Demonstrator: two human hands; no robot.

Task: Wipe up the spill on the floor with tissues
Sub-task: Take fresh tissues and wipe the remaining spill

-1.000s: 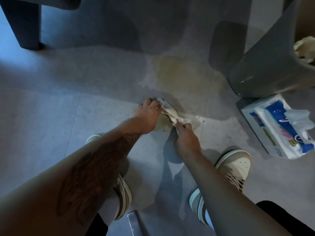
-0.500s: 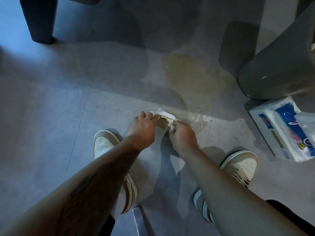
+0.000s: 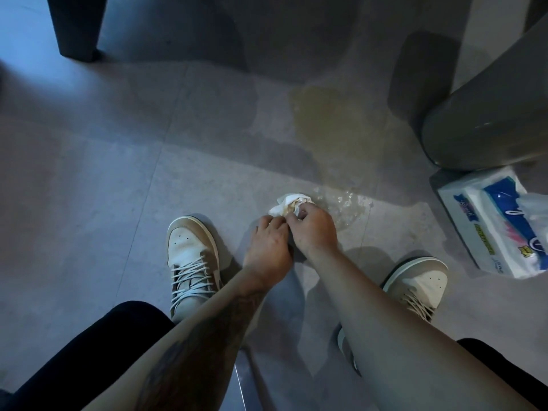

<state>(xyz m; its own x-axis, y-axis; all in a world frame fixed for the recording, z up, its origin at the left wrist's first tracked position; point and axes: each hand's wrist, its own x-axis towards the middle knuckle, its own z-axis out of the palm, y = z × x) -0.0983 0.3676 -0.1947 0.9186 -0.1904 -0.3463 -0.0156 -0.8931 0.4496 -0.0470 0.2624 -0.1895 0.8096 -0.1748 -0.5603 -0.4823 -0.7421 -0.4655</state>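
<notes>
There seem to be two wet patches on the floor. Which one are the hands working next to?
The clear, glistening patch, right beside the right hand and the crumpled tissue. The yellowish patch lies farther away, untouched, toward the grey bin.

The floor (image 3: 89, 188) is grey tile with thin grout lines. A crumpled, stained tissue (image 3: 292, 203) sits on it at the fingers (image 3: 299, 212) of both hands. Just right of the fingers, clear wet drops (image 3: 344, 203) glisten on the tile. Beyond the fingers and a little right, a yellowish spill (image 3: 323, 120) spreads over the floor. Far right of the fingers lie a tissue pack (image 3: 501, 232) and, behind it, a grey bin (image 3: 486, 129). One shoe (image 3: 189, 259) stands left of the fingers, the other shoe (image 3: 418, 280) to their right and nearer the person. A dark furniture leg (image 3: 77, 28) stands far beyond, to the left.
</notes>
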